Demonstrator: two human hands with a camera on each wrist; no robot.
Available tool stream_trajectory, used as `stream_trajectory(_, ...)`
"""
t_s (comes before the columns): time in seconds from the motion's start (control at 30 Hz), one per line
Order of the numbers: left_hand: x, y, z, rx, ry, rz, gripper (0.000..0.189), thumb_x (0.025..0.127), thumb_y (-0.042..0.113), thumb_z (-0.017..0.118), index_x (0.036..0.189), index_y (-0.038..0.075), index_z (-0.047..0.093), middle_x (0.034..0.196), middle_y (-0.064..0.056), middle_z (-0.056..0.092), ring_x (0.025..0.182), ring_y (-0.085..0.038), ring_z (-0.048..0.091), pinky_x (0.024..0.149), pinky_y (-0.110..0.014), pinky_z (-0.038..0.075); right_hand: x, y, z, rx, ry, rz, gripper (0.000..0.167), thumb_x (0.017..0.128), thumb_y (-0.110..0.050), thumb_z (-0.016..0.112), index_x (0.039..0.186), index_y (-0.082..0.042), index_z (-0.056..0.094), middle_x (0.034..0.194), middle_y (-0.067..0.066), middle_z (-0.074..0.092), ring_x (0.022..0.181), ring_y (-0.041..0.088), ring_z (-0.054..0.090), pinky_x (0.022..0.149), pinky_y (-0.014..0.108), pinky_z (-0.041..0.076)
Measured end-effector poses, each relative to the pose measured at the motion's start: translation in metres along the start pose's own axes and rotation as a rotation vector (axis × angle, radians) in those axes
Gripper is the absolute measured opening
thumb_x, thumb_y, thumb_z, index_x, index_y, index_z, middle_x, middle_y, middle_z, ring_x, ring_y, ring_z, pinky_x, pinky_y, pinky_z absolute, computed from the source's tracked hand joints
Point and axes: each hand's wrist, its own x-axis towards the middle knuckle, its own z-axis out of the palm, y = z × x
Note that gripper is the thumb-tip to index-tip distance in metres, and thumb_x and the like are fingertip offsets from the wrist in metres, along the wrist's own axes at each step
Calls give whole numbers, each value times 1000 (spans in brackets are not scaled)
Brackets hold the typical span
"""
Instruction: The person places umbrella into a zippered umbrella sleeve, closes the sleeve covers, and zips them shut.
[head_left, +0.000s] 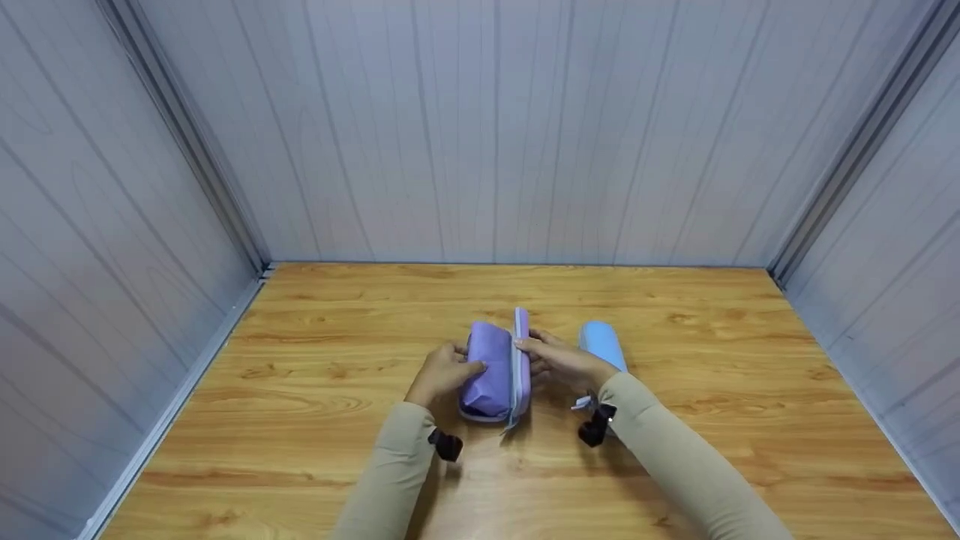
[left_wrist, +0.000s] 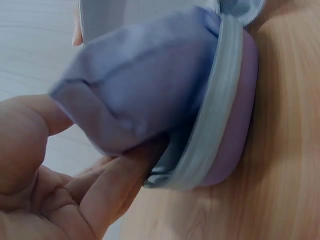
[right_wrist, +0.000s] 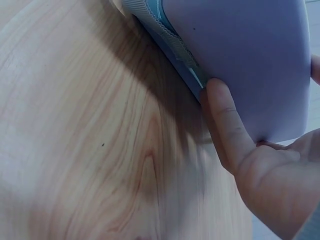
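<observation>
A purple zippered case [head_left: 523,390] stands unzipped on the table, its lid [right_wrist: 245,65] raised upright on the right. A folded purple fabric bundle [left_wrist: 135,90] sits partly in its base and rises above the pale zipper edge. My left hand [head_left: 444,373] pinches the bundle from the left, thumb on its top and fingers tucked between it and the case wall. With thumb and fingers at opposite edges, my right hand [head_left: 559,361] holds the raised lid. The bundle's lower part is hidden inside the case.
A light blue rounded case [head_left: 602,345] lies just right of my right hand, partly hidden by the wrist. Pale panel walls [head_left: 480,135] enclose the wooden table [head_left: 315,405] at the back and both sides.
</observation>
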Motion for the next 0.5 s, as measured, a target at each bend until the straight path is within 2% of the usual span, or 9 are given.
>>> stream_trajectory(0.13, -2, -2, 1, 40, 5, 22, 39, 89, 16, 70, 114, -11, 58, 103, -19, 69, 93, -28, 69, 79, -37, 57, -1, -1, 1, 8, 11, -4, 78, 104, -31, 51, 159, -5, 2, 109, 16, 64, 91, 23, 65, 89, 42, 52)
stream_trajectory(0.27, -2, -2, 2, 139, 26, 45, 39, 92, 20, 70, 115, -10, 60, 106, -22, 69, 96, -31, 68, 82, -41, 56, -1, -2, 1, 16, 16, -3, 78, 104, -30, 51, 159, -6, 1, 113, 17, 62, 94, 24, 64, 92, 44, 51)
stream_trajectory(0.5, 2, -7, 10, 346, 114, 176, 35, 90, 16, 73, 112, -11, 69, 106, -22, 70, 102, -38, 65, 90, -49, 52, -1, 0, 2, 27, 19, -4, 76, 105, -29, 51, 159, -8, 2, 115, 19, 61, 94, 25, 64, 92, 45, 50)
